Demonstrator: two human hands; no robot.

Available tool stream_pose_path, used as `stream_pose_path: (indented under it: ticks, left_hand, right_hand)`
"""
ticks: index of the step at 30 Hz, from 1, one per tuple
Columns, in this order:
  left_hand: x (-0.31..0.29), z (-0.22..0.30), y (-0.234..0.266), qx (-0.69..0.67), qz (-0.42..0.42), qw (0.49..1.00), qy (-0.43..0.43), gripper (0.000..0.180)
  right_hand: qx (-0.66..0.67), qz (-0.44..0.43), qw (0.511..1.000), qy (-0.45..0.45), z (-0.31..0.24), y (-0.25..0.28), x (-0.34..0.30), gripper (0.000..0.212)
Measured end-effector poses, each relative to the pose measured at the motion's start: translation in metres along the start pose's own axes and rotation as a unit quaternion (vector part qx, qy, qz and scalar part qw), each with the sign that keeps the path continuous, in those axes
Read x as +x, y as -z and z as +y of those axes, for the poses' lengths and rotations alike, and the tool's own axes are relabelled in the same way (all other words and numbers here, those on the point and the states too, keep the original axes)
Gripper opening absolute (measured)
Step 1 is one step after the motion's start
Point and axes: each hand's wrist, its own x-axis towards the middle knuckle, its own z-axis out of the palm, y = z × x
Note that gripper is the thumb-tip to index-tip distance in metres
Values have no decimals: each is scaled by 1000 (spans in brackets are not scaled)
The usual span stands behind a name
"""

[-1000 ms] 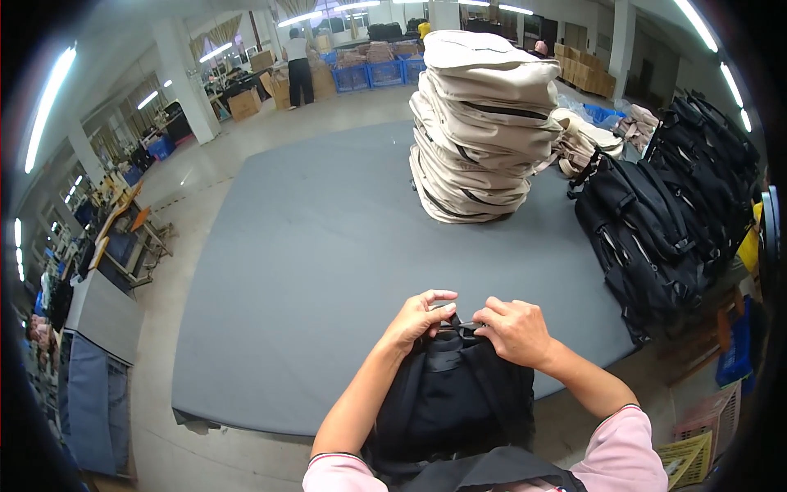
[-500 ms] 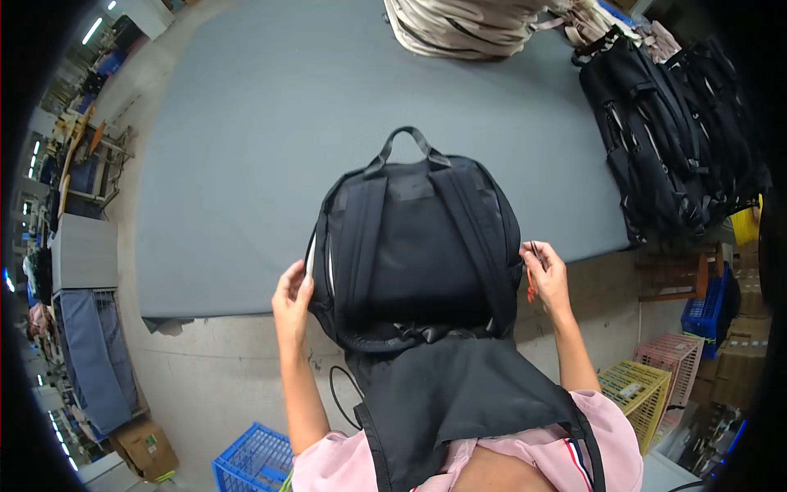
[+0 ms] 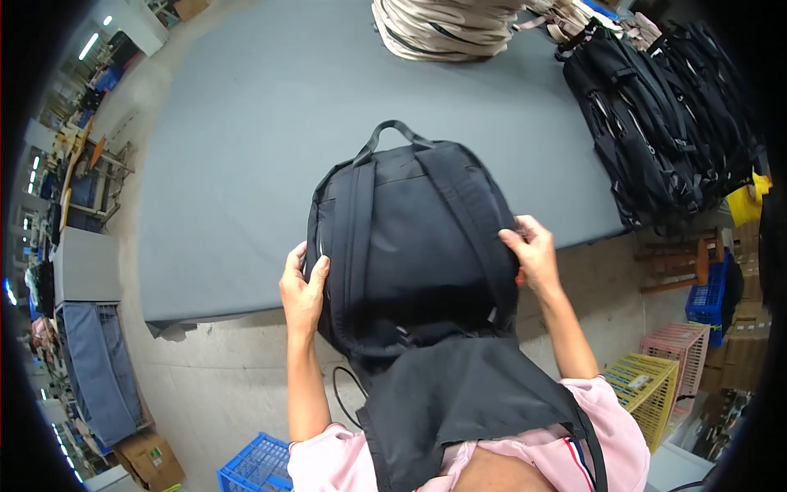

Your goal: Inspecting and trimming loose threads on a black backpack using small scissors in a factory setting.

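A black backpack (image 3: 418,238) lies at the near edge of the grey-covered table (image 3: 238,164), its two shoulder straps facing up and its top handle pointing away from me. My left hand (image 3: 303,283) grips its left side, with the thumb on top and the fingers partly hidden behind the edge. On the right side, my right hand (image 3: 531,250) holds the backpack in the same way, thumb over the edge. A bit of orange-red cord (image 3: 520,277) shows just under that hand. The backpack's lower end meets my black apron (image 3: 467,394).
Beige bags (image 3: 443,29) are stacked at the far edge. Several black backpacks (image 3: 639,123) stand in a row at the right end. Below are a blue crate (image 3: 256,463), a yellow crate (image 3: 643,389), a pink crate (image 3: 680,348) and a wooden stool (image 3: 676,261).
My right hand has gone from holding a thin cord beside the backpack to gripping its side. My left hand has closed further over the left edge, and the backpack has tilted slightly.
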Motion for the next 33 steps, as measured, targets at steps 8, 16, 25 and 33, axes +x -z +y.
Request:
stream_pose_path:
  ticks: [8, 16, 25, 33]
  left_hand:
    - [41, 73, -17, 342, 1, 938, -58, 46]
    - [83, 38, -50, 348, 70, 886, -299, 23]
    - [138, 4, -169, 475, -78, 765, -429, 27]
    - [155, 0, -181, 397, -114, 829, -378, 11]
  right_hand:
    - [-257, 76, 954, 137, -65, 12, 47, 14]
    - [-167, 23, 985, -17, 56, 31, 46, 16]
    - [-186, 63, 979, 49, 75, 17, 71, 18]
    - [-202, 79, 976, 18, 58, 13, 59, 22]
